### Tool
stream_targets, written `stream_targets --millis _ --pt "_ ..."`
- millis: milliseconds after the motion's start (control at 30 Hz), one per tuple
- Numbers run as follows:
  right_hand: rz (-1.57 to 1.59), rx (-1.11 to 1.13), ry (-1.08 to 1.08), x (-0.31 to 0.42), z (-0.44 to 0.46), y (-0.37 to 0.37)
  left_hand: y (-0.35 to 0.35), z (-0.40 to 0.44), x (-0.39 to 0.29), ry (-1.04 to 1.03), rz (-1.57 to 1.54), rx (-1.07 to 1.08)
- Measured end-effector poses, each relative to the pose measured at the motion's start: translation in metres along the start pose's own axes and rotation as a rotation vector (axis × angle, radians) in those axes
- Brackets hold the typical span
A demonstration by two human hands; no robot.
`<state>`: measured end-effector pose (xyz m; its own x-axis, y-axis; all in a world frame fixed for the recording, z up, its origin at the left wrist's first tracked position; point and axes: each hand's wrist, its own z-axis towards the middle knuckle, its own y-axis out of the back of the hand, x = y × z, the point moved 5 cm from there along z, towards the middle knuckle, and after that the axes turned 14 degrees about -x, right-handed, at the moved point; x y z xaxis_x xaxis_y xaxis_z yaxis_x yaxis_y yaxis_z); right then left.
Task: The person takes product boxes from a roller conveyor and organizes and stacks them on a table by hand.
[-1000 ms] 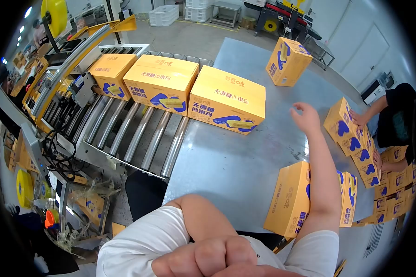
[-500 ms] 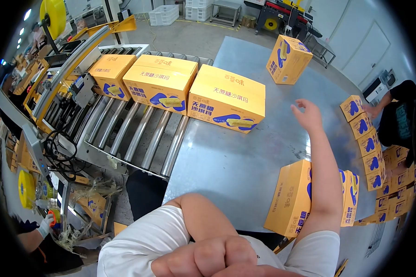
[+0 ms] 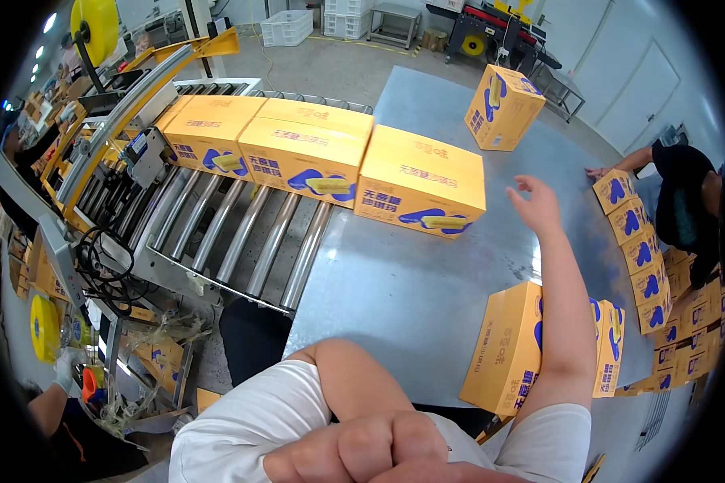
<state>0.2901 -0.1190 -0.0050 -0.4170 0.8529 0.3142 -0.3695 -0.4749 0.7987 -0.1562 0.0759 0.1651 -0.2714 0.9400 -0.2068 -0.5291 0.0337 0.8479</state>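
My right hand is held over the metal table, fingers apart and empty. Just left of it, a small gap away, is the leading yellow carton, printed with blue shapes. Behind that, a second carton touches it, and a third carton follows on the rollers. My left hand is curled into a fist close to my chest, with nothing showing from it. Under my right forearm a tilted carton rests at the table's near edge, partly hidden by the arm.
An upright carton stands on the far table corner. A row of cartons lines the right edge, where a co-worker's hand reaches. The roller conveyor meets the table at left. Another person's gloved hand is at lower left.
The line of cartons has slid right along the conveyor and table, toward my right hand. My hands have barely moved. The co-worker's hand at right has reached to the row's far end.
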Motion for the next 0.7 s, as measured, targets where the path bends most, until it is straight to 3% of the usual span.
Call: stream_targets --millis 200,267,367,433,467,567,633,700 --pt "0.022 -0.016 0.013 -0.007 0.000 -0.006 -0.022 -0.025 0.004 0.245 -0.119 0.018" --pt "0.052 -0.038 0.003 -0.016 0.003 -0.004 -0.037 -0.039 0.009 0.449 -0.500 -0.086" --pt "0.067 -0.104 -0.032 -0.042 0.007 0.007 -0.050 -0.047 0.010 0.805 -1.607 -0.331" --pt "0.027 -0.165 -0.050 -0.056 0.012 0.016 -0.053 -0.047 0.011 0.824 -1.719 -0.341" --pt "0.046 -0.114 -0.256 -0.072 0.017 0.017 -0.054 -0.047 0.011 0.842 -1.830 -0.355" --pt "0.375 -0.095 -0.188 -0.058 0.021 0.025 -0.058 -0.045 0.012 0.880 -2.168 -0.399" --pt "0.180 0.110 0.127 -0.019 0.011 0.024 -0.060 -0.044 0.012 0.898 -2.396 -0.433" --pt "-0.118 0.353 0.286 0.031 -0.006 0.018 -0.058 -0.035 0.011 0.837 -2.505 -0.440"
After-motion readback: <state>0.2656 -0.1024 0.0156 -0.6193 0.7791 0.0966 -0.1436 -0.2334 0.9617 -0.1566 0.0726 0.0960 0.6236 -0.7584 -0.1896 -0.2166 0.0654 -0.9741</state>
